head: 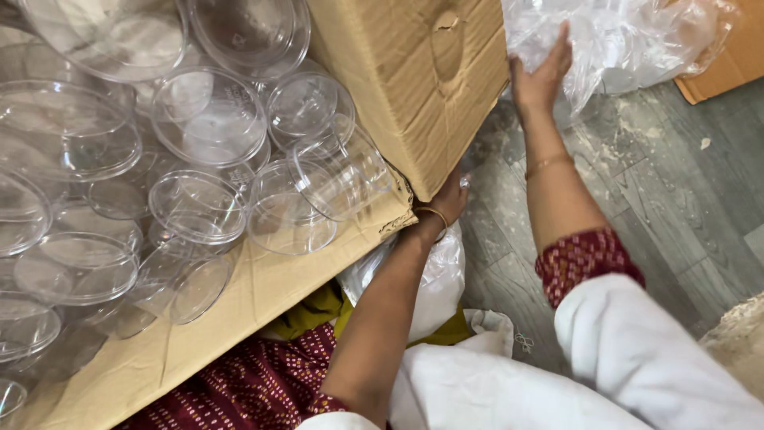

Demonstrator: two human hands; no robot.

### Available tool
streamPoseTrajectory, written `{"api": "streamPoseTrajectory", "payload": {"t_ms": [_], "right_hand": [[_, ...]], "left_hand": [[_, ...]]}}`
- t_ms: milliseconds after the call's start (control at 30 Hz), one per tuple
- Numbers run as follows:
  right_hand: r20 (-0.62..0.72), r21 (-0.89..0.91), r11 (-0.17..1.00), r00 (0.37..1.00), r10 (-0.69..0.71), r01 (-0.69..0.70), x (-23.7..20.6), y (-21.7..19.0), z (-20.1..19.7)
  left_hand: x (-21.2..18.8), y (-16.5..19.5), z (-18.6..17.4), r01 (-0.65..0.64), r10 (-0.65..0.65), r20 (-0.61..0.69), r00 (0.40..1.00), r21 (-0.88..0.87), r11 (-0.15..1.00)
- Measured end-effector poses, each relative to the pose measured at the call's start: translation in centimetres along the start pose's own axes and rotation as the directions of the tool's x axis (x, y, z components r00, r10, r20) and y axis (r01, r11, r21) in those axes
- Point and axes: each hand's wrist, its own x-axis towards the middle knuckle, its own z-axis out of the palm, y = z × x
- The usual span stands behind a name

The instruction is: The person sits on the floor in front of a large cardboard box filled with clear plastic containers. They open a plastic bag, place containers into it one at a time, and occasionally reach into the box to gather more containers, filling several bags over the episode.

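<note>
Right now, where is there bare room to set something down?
Bare grey floor lies right of the right hand, below the plastic bag. A narrow strip of bare cardboard flap borders the clear containers. The left is crowded with containers; the left hand is tucked under the cardboard box.

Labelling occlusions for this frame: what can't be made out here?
Head view only:
- Left hand: fingers hidden under the cardboard box; grip unclear.
- Right hand: palm pressed to the clear plastic bag, whose contents are lost in glare.
- Clear plastic cups: overlapping and transparent, cut by the left edge; count unclear.
- Box top cut by the frame.
</note>
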Motion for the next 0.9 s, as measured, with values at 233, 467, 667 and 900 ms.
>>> {"api": "streamPoseTrajectory", "payload": {"t_ms": [233, 467, 667, 900], "right_hand": [[-0.255, 0.585, 0.77, 0.959, -0.124, 0.255, -3.4, -8.7, -5.4], [-0.227, 0.292, 0.783, 0.835, -0.501, 0.549, -12.3, -25.9, -7.2], [-0.07, 0.544, 0.619, 0.766, -0.639, 0.566, -19.5, -35.2, -3.7], [0.317, 0.752, 0.567, 0.569, -0.759, 0.338, -25.5, -40.0, 3.9]], "left_hand": [[-4.1, 3.2, -5.0, 0.063, 0.044, 0.272, 0.961, -0.374, 0.925], [-14.6, 2.7, -20.7, 0.133, 0.123, 0.52, 0.846, -0.427, 0.894], [-24.1, -3.0, -36.4, 0.302, -0.226, 0.205, 0.952, -0.741, 0.6], [-25.4, -12.0, -39.6, 0.008, -0.425, -0.334, 0.841, -0.778, 0.628]]}}
